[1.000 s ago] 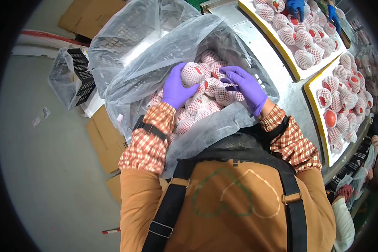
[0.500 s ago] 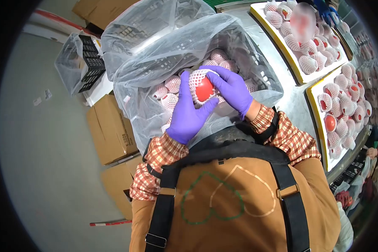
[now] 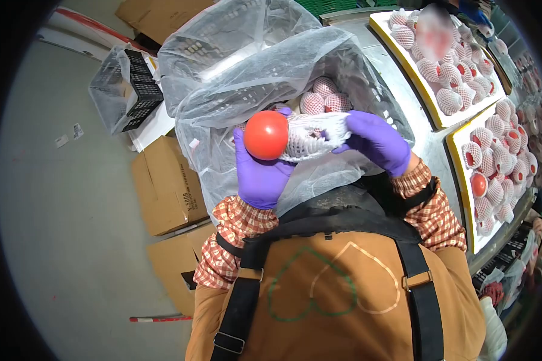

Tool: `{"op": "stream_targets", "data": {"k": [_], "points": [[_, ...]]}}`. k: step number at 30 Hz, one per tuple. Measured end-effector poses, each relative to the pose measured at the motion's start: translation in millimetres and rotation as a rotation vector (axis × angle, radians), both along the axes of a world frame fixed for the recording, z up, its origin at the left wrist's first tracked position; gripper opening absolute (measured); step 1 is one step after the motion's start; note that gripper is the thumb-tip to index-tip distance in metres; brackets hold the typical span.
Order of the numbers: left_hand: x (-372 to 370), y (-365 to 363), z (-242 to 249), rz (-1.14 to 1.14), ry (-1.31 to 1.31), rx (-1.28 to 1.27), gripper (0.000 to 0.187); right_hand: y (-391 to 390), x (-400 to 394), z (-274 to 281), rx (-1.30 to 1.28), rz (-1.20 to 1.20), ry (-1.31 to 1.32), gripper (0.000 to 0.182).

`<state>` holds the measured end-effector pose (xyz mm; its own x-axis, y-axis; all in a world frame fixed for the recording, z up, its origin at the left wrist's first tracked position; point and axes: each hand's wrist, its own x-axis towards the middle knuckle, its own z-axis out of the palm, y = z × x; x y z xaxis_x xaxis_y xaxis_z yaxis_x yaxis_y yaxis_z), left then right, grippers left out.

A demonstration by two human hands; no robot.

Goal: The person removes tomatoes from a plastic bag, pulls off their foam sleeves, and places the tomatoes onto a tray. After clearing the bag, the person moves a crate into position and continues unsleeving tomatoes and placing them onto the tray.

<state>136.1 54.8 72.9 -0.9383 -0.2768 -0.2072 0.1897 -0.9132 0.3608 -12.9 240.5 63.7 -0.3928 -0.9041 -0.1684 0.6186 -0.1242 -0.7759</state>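
Looking down from the head camera, I'm holding my left hand [image 3: 260, 174] up in front of my chest, purple glove on, palm up and fingers curled around a red fruit [image 3: 266, 135]. So that hand is clenched on the fruit from underneath. My right hand [image 3: 376, 140] is reaching in from the side, pinching the far end of a white foam net [image 3: 312, 135], so it's gripping the net. The fruit is looking smooth, shiny and bare, sticking out of the net's open end, with the net stretched sideways between my hands. All this is happening just above the crate [image 3: 367, 84] lined with a plastic bag [image 3: 253, 66]. More netted fruit is sitting inside it and on the yellow-edged trays [image 3: 457, 157] to my right.
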Motion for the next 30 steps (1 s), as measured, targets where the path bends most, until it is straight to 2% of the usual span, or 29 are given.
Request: {"op": "stream_targets", "data": {"k": [1,3,4,5,7,8,9,10,11,13,15,16,17,18,19,20,21,23,24,25,26,27,29,30], "points": [[0,-2,-3,-0.021,-0.023,0.054,0.077,-1,5,-6,-0.006,0.004,-0.006,0.04],[2,1,-5,-0.07,0.004,0.144,0.075,-2,16,-13,-0.374,-0.054,-0.458,0.04],[4,2,-3,-0.159,0.077,0.229,0.079,-6,17,-10,-0.488,0.03,-0.584,0.04],[4,4,0,-0.246,0.153,0.314,0.083,-6,19,-9,-0.489,0.026,-0.588,0.04],[7,3,-2,-0.23,0.076,0.353,0.086,-4,23,-7,-0.411,-0.098,-0.635,0.041],[11,-1,-15,-0.259,0.126,0.364,0.085,-4,22,-2,-0.428,-0.102,-0.509,0.042],[10,-1,-15,-0.287,0.178,0.377,0.084,-2,19,-5,-0.425,-0.102,-0.507,0.042],[12,1,-9,-0.228,0.009,0.199,0.069,0,13,-11,-0.425,-0.147,-0.421,0.044],[13,2,-12,-0.227,0.013,0.205,0.069,1,9,-14,-0.424,-0.19,-0.332,0.046],[12,4,-13,-0.19,-0.101,-0.289,0.057,2,4,-2,-0.319,-0.22,-0.234,0.051],[10,9,-6,-0.161,-0.088,-0.31,0.062,1,2,-4,-0.136,-0.395,0.146,0.052],[7,15,-2,-0.101,-0.101,-0.557,0.067,3,5,-4,0.111,-0.438,0.501,0.051],[4,19,0,-0.038,-0.115,-0.803,0.073,4,7,-11,0.113,-0.434,0.505,0.051],[2,20,1,-0.036,-0.11,-0.801,0.073,0,12,-16,0.18,-0.406,0.682,0.05],[-1,22,1,0.038,-0.084,-0.966,0.076,0,14,-18,0.249,-0.376,0.859,0.048],[-4,24,1,0.113,-0.056,-1.128,0.08,-2,21,-19,0.096,-0.377,0.78,0.046],[-5,26,5,0.111,-0.048,-1.122,0.08,-6,25,-19,0.056,-0.333,0.719,0.048],[-6,28,16,0.096,-0.125,-1.583,0.082,-18,35,-6,-0.109,-0.286,0.654,0.068],[-7,28,16,0.091,-0.113,-1.577,0.082,-23,41,-2,-0.124,-0.299,0.701,0.075],[-8,28,16,0.153,-0.081,-1.759,0.083,-24,43,-1,-0.115,-0.309,0.709,0.075],[-11,28,16,0.221,-0.045,-1.939,0.083,-23,44,0,-0.121,-0.328,0.58,0.076],[-13,30,15,0.221,-0.025,-1.932,0.083,-21,43,3,-0.128,-0.347,0.454,0.077],[-15,36,13,0.122,0.051,-1.581,0.085,-9,38,17,-0.105,-0.363,0.375,0.076],[-15,39,20,0.131,0.03,-1.444,0.079,-1,34,22,-0.097,-0.349,0.256,0.075]]}}
